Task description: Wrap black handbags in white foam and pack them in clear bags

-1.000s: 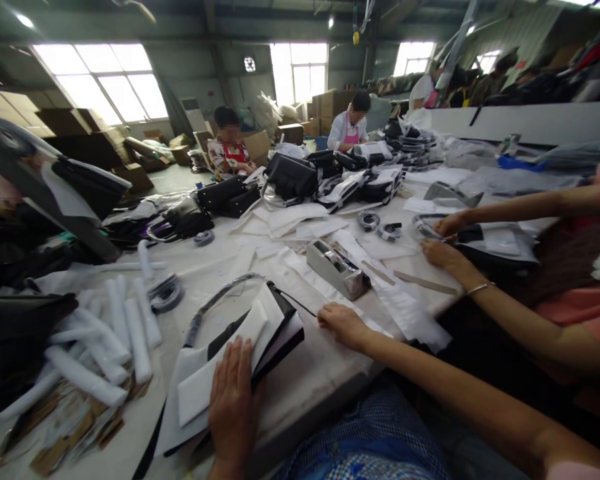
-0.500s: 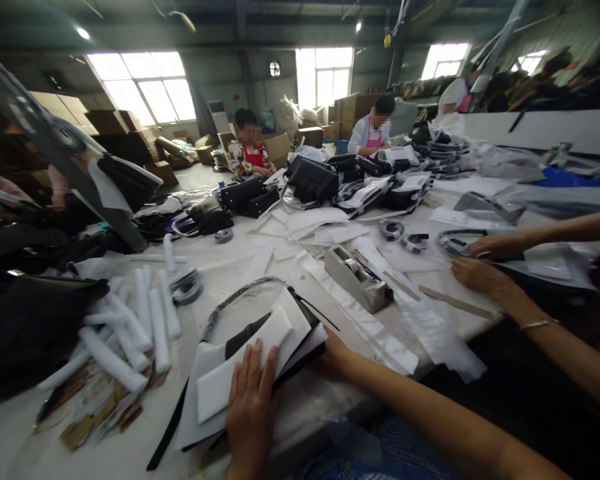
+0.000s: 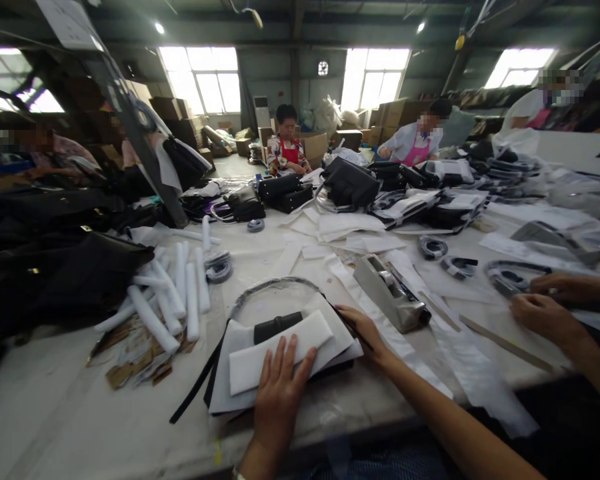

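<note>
A black handbag [image 3: 357, 365] lies on the table in front of me, mostly covered by white sheets. A rolled or folded black piece [image 3: 279, 325] sits on it, partly under a white foam sheet [image 3: 245, 367]. Its wrapped handle [image 3: 275, 283] arches away from me on the table. My left hand [image 3: 283, 383] rests flat on the foam sheet with its fingers stretched out. At the bag's right side, my right hand [image 3: 365, 333] has its fingers closed around a black strap [image 3: 353, 323]. Another black strap end [image 3: 193, 397] trails off to the left.
White foam rolls [image 3: 153, 320] and brown tags [image 3: 125, 367] lie at left, beside black bags [image 3: 80, 280]. A tape dispenser [image 3: 390, 293] stands right of the bag. Coiled straps [image 3: 433, 247] lie beyond. A co-worker's hands [image 3: 545, 307] work at the right.
The view has swung left, so the scene sits further right. My right hand has come from the bag's edge up onto the strap. My left hand stays on the foam sheet.
</note>
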Demonstrator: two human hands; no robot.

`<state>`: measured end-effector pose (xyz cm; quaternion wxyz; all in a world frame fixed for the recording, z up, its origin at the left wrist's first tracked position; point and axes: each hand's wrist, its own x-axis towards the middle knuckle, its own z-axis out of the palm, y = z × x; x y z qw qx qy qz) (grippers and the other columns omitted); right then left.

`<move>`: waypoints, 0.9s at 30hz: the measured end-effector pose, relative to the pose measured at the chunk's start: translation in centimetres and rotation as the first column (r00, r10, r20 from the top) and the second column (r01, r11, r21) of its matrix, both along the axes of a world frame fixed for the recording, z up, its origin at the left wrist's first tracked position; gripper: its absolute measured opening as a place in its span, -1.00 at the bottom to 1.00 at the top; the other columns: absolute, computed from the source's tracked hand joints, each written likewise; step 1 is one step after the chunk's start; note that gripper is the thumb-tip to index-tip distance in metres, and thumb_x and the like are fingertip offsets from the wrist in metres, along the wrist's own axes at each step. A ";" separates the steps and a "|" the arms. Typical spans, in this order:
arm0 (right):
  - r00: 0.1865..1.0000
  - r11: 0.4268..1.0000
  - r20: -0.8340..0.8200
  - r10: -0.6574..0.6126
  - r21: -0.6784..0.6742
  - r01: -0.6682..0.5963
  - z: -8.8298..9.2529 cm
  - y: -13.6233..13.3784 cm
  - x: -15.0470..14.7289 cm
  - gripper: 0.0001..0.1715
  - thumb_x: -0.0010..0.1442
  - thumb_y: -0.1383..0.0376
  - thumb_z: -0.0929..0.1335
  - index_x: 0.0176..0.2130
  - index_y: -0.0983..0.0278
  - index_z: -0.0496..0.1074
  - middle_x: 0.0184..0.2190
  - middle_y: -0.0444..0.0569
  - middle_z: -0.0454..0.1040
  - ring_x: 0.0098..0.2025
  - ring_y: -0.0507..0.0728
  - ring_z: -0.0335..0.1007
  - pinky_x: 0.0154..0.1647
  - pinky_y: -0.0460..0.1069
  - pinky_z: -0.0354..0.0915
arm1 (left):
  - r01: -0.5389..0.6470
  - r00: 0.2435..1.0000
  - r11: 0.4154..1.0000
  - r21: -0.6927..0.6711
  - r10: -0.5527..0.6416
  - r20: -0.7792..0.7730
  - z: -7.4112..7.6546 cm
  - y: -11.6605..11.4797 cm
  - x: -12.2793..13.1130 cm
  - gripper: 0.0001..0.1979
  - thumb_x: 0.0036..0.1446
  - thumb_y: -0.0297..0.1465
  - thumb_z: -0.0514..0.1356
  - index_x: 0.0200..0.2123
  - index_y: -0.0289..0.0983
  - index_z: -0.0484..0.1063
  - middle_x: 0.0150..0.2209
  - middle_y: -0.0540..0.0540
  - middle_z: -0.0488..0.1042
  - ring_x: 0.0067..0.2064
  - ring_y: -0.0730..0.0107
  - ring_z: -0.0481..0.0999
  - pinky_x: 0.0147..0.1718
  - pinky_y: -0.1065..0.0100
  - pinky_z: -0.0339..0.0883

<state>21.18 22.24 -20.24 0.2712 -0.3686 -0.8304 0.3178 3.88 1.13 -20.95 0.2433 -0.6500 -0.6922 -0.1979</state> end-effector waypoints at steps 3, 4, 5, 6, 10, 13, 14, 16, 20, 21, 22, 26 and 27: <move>0.963 0.966 -0.090 -0.253 0.028 0.256 2.0 1.4 2.6 -0.64 0.33 0.20 0.21 -0.09 0.25 0.53 0.04 0.11 0.53 0.06 0.26 0.47 0.16 0.21 0.33 | 0.004 1.000 1.000 -0.011 -0.004 -0.021 -0.1 0.1 0.1 -0.42 0.34 -0.47 0.03 0.36 0.03 0.06 0.33 -0.14 0.26 0.34 0.01 0.22 0.19 -0.07 0.30; 0.943 0.948 -0.129 -0.306 0.051 0.315 3.2 1.6 3.0 -0.64 0.32 0.20 0.22 -0.06 0.25 0.52 0.02 0.10 0.55 0.04 0.24 0.49 0.14 0.19 0.35 | 0.006 1.000 1.000 -0.013 -0.006 -0.025 -0.1 0.0 0.0 -0.42 0.34 -0.47 0.02 0.37 0.03 0.06 0.33 -0.14 0.27 0.34 0.01 0.23 0.19 -0.07 0.30; 0.935 0.940 -0.161 -0.317 0.082 0.333 4.7 1.6 3.1 -0.64 0.30 0.20 0.24 -0.04 0.25 0.51 -0.01 0.08 0.56 0.01 0.23 0.51 0.12 0.17 0.36 | 0.011 0.999 1.000 -0.018 -0.012 -0.031 0.1 -0.1 -0.2 -0.42 0.34 -0.48 0.00 0.37 0.03 0.05 0.33 -0.14 0.27 0.34 0.01 0.24 0.19 -0.06 0.30; 0.941 0.944 -0.178 -0.287 0.117 0.310 6.2 1.4 2.7 -0.64 0.30 0.20 0.26 -0.02 0.24 0.50 -0.04 0.06 0.58 -0.01 0.22 0.51 0.10 0.14 0.37 | 0.022 0.999 0.999 -0.028 -0.023 -0.043 0.2 -0.3 -0.4 -0.41 0.35 -0.49 -0.01 0.37 0.04 0.05 0.32 -0.13 0.28 0.33 0.03 0.25 0.19 -0.05 0.31; 0.996 0.984 -0.059 0.070 0.166 -0.059 10.7 0.1 -1.9 -0.70 0.33 0.21 0.28 -0.07 0.22 0.55 -0.11 0.00 0.61 -0.07 0.15 0.53 0.02 0.01 0.38 | 0.050 0.993 0.997 -0.065 -0.057 -0.100 0.7 -1.2 -1.2 -0.42 0.36 -0.49 -0.05 0.36 0.07 0.05 0.30 -0.09 0.32 0.30 0.09 0.30 0.18 0.01 0.33; 0.931 0.970 0.291 0.220 0.033 -0.240 10.6 0.0 -6.7 -0.69 0.34 0.23 0.28 -0.04 0.20 0.56 -0.09 -0.04 0.62 -0.07 0.11 0.53 -0.02 -0.07 0.35 | 0.054 0.994 0.998 -0.034 -0.057 -0.094 0.5 -1.7 -1.3 -0.49 0.40 -0.39 -0.09 0.35 0.09 0.08 0.28 -0.07 0.35 0.30 0.10 0.32 0.18 0.01 0.31; 0.885 0.973 0.416 0.211 -0.007 -0.229 10.1 0.2 -8.3 -0.70 0.34 0.23 0.29 -0.05 0.20 0.57 -0.09 -0.03 0.62 -0.06 0.11 0.53 -0.02 -0.07 0.34 | 0.059 0.994 0.998 -0.020 -0.060 -0.090 0.3 -1.7 -1.3 -0.50 0.40 -0.35 -0.11 0.35 0.10 0.08 0.28 -0.07 0.35 0.30 0.10 0.31 0.18 0.01 0.30; 0.799 0.986 0.582 0.156 -0.045 -0.160 8.7 1.0 -11.1 -0.72 0.31 0.22 0.33 -0.11 0.28 0.60 -0.11 0.08 0.62 -0.04 0.18 0.53 -0.02 -0.02 0.34 | 0.068 0.994 0.998 0.000 -0.068 -0.089 -0.1 -1.7 -1.1 -0.52 0.41 -0.30 -0.11 0.34 0.09 0.09 0.27 -0.08 0.36 0.30 0.11 0.31 0.20 0.01 0.28; 0.693 0.999 0.719 0.044 -0.046 -0.016 6.5 2.4 -15.1 -0.62 0.20 0.15 0.46 -0.14 0.42 0.57 -0.07 0.32 0.56 0.03 0.35 0.48 0.00 0.11 0.36 | 0.070 0.994 0.997 0.021 -0.068 -0.091 -0.5 -1.5 -1.0 -0.52 0.40 -0.28 -0.11 0.34 0.09 0.11 0.27 -0.08 0.37 0.30 0.11 0.31 0.20 0.01 0.26; 0.672 0.999 0.740 0.028 -0.045 0.007 6.2 2.6 -15.8 -0.58 0.19 0.13 0.47 -0.11 0.42 0.55 -0.04 0.30 0.55 0.05 0.33 0.47 0.01 0.13 0.37 | 0.068 0.994 0.997 0.025 -0.066 -0.088 -0.5 -1.4 -1.0 -0.52 0.40 -0.28 -0.11 0.34 0.09 0.11 0.27 -0.08 0.37 0.30 0.11 0.31 0.20 0.01 0.26; 0.653 0.999 0.757 0.019 -0.046 0.024 5.9 2.7 -16.3 -0.56 0.20 0.12 0.46 -0.07 0.41 0.53 -0.01 0.26 0.53 0.05 0.31 0.46 0.03 0.16 0.37 | 0.066 0.994 0.997 0.031 -0.063 -0.085 -0.6 -1.4 -1.0 -0.53 0.40 -0.28 -0.11 0.34 0.10 0.12 0.27 -0.08 0.36 0.29 0.11 0.31 0.20 0.01 0.26; 0.613 0.996 0.789 0.037 -0.083 0.046 5.2 3.1 -17.0 -0.60 0.30 0.11 0.39 0.01 0.33 0.45 0.01 0.07 0.49 0.00 0.19 0.46 0.03 0.20 0.40 | 0.061 0.995 0.997 0.042 -0.058 -0.076 -0.7 -1.5 -1.0 -0.52 0.40 -0.27 -0.10 0.34 0.09 0.11 0.28 -0.08 0.35 0.30 0.11 0.31 0.20 0.01 0.26; 0.610 0.994 0.791 0.052 -0.099 0.043 5.0 3.2 -17.0 -0.62 0.32 0.12 0.37 0.01 0.32 0.44 -0.01 0.05 0.48 -0.02 0.18 0.46 0.01 0.18 0.41 | 0.063 0.995 0.997 0.039 -0.060 -0.076 -0.7 -1.5 -1.0 -0.52 0.40 -0.27 -0.09 0.34 0.09 0.10 0.28 -0.08 0.34 0.30 0.11 0.30 0.20 0.01 0.25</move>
